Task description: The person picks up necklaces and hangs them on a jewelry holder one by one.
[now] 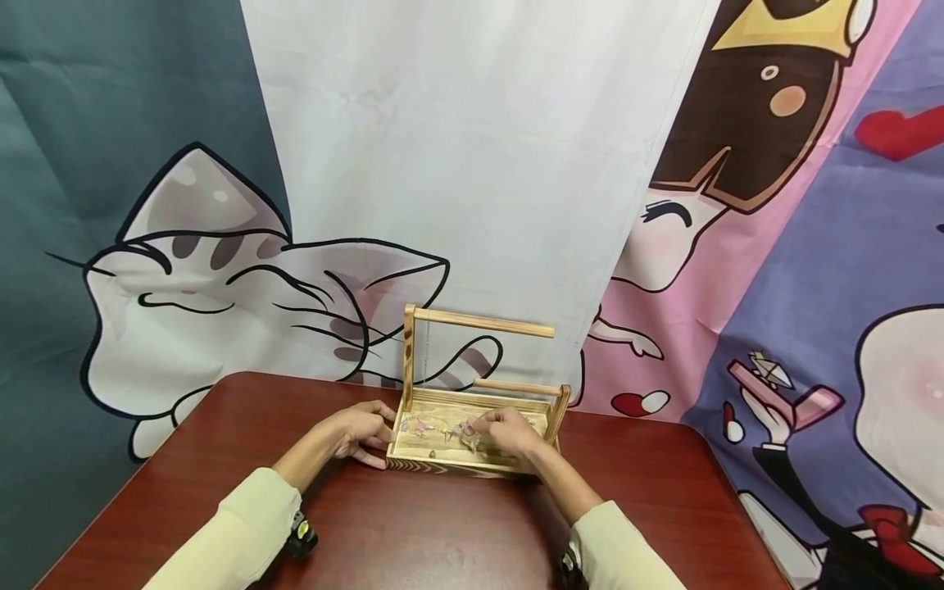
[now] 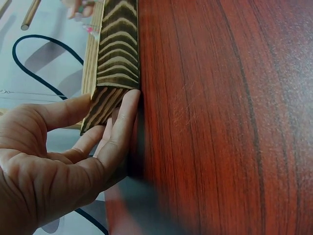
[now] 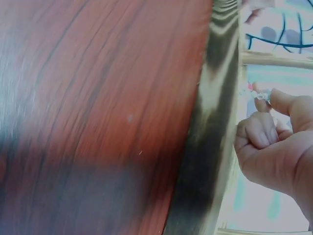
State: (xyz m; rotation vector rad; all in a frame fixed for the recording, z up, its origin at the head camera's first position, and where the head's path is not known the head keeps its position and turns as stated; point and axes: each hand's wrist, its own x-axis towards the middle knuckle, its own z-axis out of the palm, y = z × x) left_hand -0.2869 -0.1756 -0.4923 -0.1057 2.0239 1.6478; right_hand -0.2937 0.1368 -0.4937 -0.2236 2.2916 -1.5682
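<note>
A wooden jewelry stand point(image 1: 472, 469) has a shallow tray and two rods, with dark wavy grain on its front wall. My left hand point(image 1: 363, 431) grips the tray's left end; in the left wrist view its thumb point(image 2: 68, 111) lies at the upper rim and its fingers curl along the outer end. Over the tray, my right hand point(image 1: 509, 430) pinches a beaded jewelry strand point(image 3: 263, 96) between thumb and index finger, the other fingers folded. Pink and clear beads show at the pinch. More colored beaded jewelry point(image 1: 419, 426) lies in the tray's left part.
A thin chain point(image 1: 425, 352) hangs from the upper rod point(image 1: 483, 322) near its left post. The shorter lower rod point(image 1: 519, 387) runs from the right post. The stand sits near the far edge of a red-brown table point(image 1: 442, 533), before a printed cartoon curtain point(image 1: 472, 164).
</note>
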